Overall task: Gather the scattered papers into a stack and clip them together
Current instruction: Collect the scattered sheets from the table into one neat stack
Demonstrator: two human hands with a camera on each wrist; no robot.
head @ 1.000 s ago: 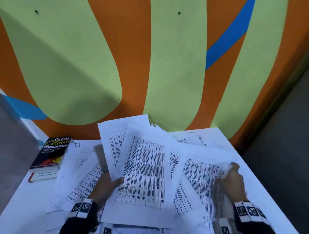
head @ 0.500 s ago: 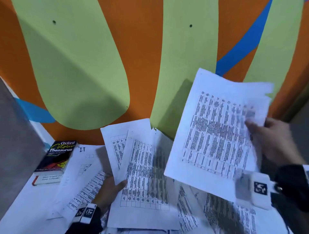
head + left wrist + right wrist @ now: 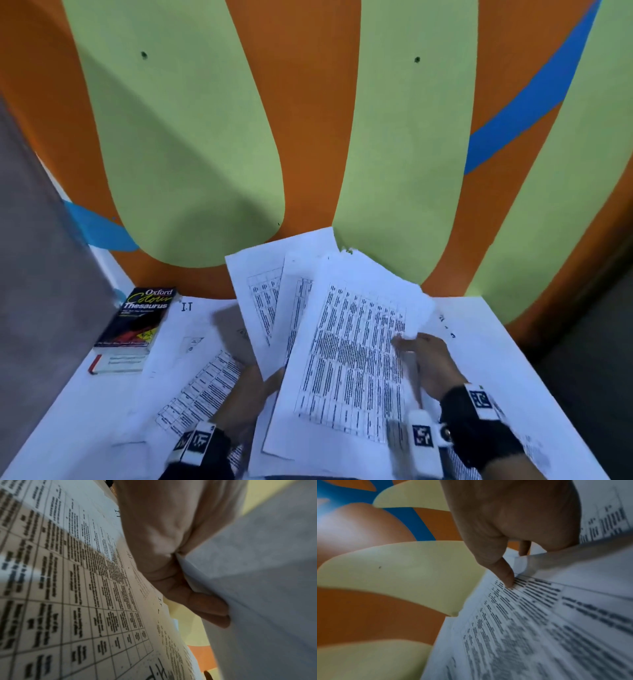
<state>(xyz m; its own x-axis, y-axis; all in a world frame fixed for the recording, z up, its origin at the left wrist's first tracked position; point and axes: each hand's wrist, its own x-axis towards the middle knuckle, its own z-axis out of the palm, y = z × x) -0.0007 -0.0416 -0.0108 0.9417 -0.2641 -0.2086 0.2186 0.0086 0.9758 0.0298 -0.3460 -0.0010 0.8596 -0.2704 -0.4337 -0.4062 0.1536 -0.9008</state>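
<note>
My left hand (image 3: 265, 380) grips a fanned bunch of printed papers (image 3: 263, 287) at its lower left edge, thumb on top. The left wrist view shows its fingers (image 3: 197, 601) curled under the blank back of a sheet (image 3: 265, 574). Over that bunch lies the top sheet (image 3: 352, 359), a printed table. My right hand (image 3: 411, 342) pinches its right edge. In the right wrist view the thumb (image 3: 506, 577) presses down on the print of this sheet (image 3: 530, 615). More printed sheets (image 3: 202, 387) lie loose on the white table (image 3: 496, 342) to the left. No clip shows in any view.
An Oxford thesaurus (image 3: 140, 318) lies on another book at the table's far left. A painted orange, green and blue wall (image 3: 205, 137) rises right behind the table. A grey surface (image 3: 41, 274) stands on the left and dark floor (image 3: 589, 359) on the right.
My right hand picked a sheet off the right side of the table, lifted it high, then brought it down onto the bunch in my left hand. The left hand kept its hold.
</note>
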